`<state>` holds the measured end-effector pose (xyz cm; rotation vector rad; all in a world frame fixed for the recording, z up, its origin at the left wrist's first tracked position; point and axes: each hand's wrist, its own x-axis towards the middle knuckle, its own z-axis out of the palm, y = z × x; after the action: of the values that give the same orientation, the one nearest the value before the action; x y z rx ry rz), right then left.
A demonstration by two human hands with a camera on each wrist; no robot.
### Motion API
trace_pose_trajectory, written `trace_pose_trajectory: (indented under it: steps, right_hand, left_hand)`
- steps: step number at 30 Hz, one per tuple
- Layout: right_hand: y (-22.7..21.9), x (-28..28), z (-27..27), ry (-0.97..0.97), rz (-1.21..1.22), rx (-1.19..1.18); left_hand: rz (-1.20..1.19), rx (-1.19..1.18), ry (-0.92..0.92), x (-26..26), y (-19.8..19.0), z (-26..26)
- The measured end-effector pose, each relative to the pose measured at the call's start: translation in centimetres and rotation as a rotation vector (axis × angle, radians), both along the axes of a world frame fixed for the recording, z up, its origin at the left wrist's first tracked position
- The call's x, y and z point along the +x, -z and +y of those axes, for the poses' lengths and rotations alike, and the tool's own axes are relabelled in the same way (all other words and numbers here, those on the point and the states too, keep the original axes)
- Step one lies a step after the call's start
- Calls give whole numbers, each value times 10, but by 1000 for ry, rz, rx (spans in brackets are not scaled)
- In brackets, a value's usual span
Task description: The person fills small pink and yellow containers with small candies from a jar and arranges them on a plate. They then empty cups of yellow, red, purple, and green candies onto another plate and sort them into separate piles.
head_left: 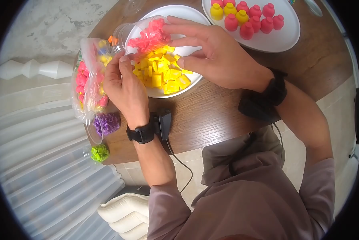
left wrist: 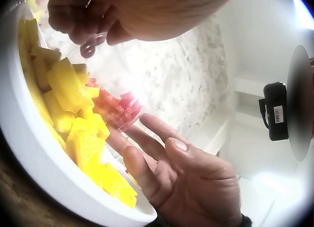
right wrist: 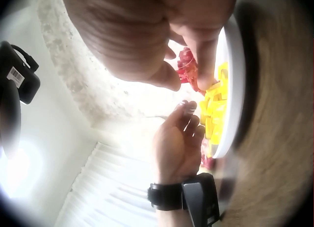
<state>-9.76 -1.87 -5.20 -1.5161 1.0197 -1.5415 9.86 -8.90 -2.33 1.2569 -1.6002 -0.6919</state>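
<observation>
A clear plastic cup (head_left: 125, 34) filled with crinkled pink pieces (head_left: 151, 36) lies tipped on its side above a white plate (head_left: 187, 14). Yellow square pieces (head_left: 159, 70), some with a pale printed pattern, are heaped on that plate. My left hand (head_left: 127, 88) pinches the cup's rim between thumb and fingers. At the cup's other end, my right hand (head_left: 223, 56) has its fingers spread and fairly straight, fingertips right at the base. The left wrist view shows the right palm (left wrist: 191, 183) facing the cup, with the pink pieces (left wrist: 120, 107) beyond the fingers.
A second white plate (head_left: 259, 46) at the back right holds several pink and yellow bottle-shaped pieces (head_left: 247, 30). On the left lie a bulging plastic bag (head_left: 81, 84), a cup of purple shreds (head_left: 107, 123) and a green bow (head_left: 100, 153) by the table edge.
</observation>
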Motion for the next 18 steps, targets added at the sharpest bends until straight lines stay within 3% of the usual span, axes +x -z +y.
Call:
trace_pose_trajectory:
  steps: [10,18]
  right_hand:
    - [-7,2,4,-90,-72,7]
    - [-5,4,3,-43,-80,-11]
  left_hand:
    - [230,30,-4,-5,-6,4]
    - [65,59,42,-7,-4,7]
